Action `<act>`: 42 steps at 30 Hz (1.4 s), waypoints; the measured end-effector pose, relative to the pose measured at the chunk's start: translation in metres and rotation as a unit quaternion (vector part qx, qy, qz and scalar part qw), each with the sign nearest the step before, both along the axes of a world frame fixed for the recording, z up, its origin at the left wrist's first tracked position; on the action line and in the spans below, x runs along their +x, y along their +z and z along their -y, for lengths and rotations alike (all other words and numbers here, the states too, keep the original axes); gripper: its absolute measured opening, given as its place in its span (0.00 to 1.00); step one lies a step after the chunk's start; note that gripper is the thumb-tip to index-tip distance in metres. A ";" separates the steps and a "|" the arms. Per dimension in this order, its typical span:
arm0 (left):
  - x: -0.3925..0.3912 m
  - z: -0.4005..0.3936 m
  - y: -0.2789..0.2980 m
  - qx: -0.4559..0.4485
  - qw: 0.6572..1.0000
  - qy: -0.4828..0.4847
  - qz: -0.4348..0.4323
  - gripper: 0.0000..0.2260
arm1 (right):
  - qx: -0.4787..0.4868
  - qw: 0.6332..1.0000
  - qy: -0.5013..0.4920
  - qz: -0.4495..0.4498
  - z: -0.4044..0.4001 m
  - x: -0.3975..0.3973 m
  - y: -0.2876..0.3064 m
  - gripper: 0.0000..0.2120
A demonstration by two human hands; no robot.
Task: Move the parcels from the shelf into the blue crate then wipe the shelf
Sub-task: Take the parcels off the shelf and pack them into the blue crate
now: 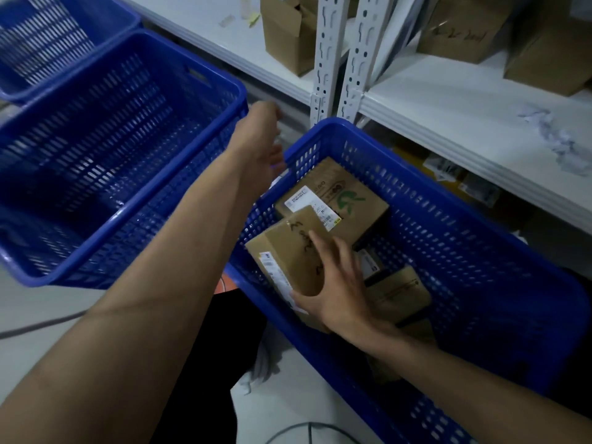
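A blue crate [480, 257] stands on the floor below the white shelf [448, 100] and holds several brown cardboard parcels. My right hand [336, 293] grips a tilted parcel with black handwriting [288, 251] inside the crate, fingers spread over its top and thumb round its near edge. Behind it lies a parcel with a green logo [346, 197]. My left hand [262, 139] reaches out to the crate's far left corner, fingers loose beside the rim and holding nothing. More cardboard boxes [288, 36] [458, 33] stand on the shelf.
Two empty blue crates [112, 155] [41, 36] sit to the left. Crumpled white paper [554, 139] lies on the shelf at right. Small packages [448, 168] fill the lower shelf. A white cloth [256, 373] and grey cables [38, 325] lie on the floor.
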State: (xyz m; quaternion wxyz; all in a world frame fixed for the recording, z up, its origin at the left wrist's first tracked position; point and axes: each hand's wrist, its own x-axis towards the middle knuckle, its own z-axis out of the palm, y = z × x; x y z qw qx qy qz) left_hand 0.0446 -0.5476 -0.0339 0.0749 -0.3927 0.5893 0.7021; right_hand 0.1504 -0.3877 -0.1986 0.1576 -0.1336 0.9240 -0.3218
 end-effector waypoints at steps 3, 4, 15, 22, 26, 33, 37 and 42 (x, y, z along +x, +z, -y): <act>0.000 0.006 0.010 0.024 1.000 -0.012 -0.014 0.10 | 0.075 0.995 0.059 -0.015 0.029 -0.003 -0.010 0.47; 0.001 0.008 0.012 0.028 0.999 -0.014 -0.021 0.09 | 0.098 0.992 0.083 -0.020 0.039 -0.004 -0.013 0.47; -0.001 0.021 0.008 0.091 0.994 0.021 -0.058 0.05 | 0.209 0.971 0.115 0.021 0.107 -0.033 -0.096 0.42; -0.009 0.018 -0.004 0.080 0.994 0.002 -0.079 0.08 | 0.234 0.948 0.150 0.157 0.109 -0.036 -0.141 0.30; -0.014 0.016 -0.006 0.095 0.992 0.004 -0.077 0.06 | 0.204 0.931 0.233 0.194 0.087 -0.049 -0.156 0.39; -0.027 0.001 -0.007 0.086 0.995 -0.013 -0.042 0.07 | 0.175 0.929 0.237 0.224 0.091 -0.072 -0.126 0.33; -0.025 -0.002 -0.009 0.061 0.997 -0.019 -0.042 0.08 | 0.140 0.942 0.206 0.224 0.093 -0.086 -0.107 0.30; -0.019 -0.008 -0.011 0.060 0.997 -0.027 -0.052 0.06 | 0.065 0.970 0.146 0.183 0.083 -0.109 -0.069 0.25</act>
